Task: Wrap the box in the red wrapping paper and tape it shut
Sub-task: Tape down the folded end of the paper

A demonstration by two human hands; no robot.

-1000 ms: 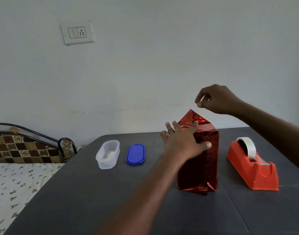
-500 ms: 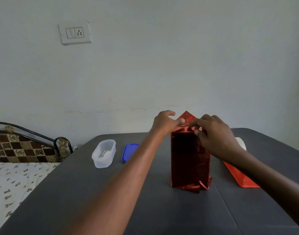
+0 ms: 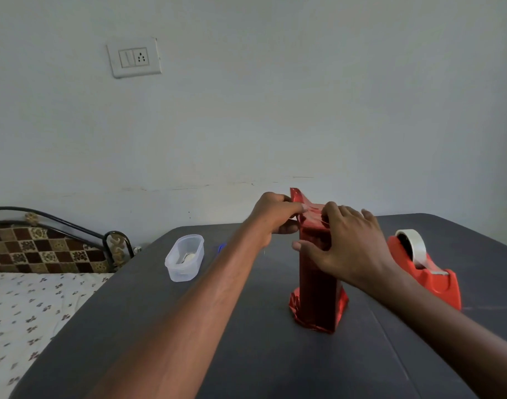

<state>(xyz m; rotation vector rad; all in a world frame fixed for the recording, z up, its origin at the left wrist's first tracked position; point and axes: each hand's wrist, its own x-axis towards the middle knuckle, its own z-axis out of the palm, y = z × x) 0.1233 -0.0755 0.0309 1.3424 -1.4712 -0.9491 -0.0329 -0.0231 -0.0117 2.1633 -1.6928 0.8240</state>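
A plain pale wall with a switch plate (image 3: 134,57) at about ten o'clock rises behind a dark grey table (image 3: 246,355) that fills the lower part of the view. A bed with a patterned cover (image 3: 30,306) lies at eight o'clock.

The box (image 3: 318,283), already covered in shiny red wrapping paper, stands upright near the centre of the table, at about four o'clock from the middle of the view. Its long axis runs vertically, with its top end pointing up toward twelve o'clock. The paper flares loosely at its foot, and at the top a flap of paper (image 3: 297,195) sticks up, not yet folded flat.

The left hand (image 3: 275,216) reaches in from seven o'clock, and its curled fingers pinch the paper at the top left edge of the box. The right hand (image 3: 347,246) comes from five o'clock and lies over the top and upper right side. Its fingers are spread, and its fingertips press the folded paper down. Both hands are equally close to the top fold, which sits directly under the fingers.

An orange tape dispenser (image 3: 428,272) stands just right of the box at three o'clock, nearer the right hand. A clear plastic tub (image 3: 184,259) stands apart at nine o'clock.

The likely next step is to flatten the raised flap downward and tape it.
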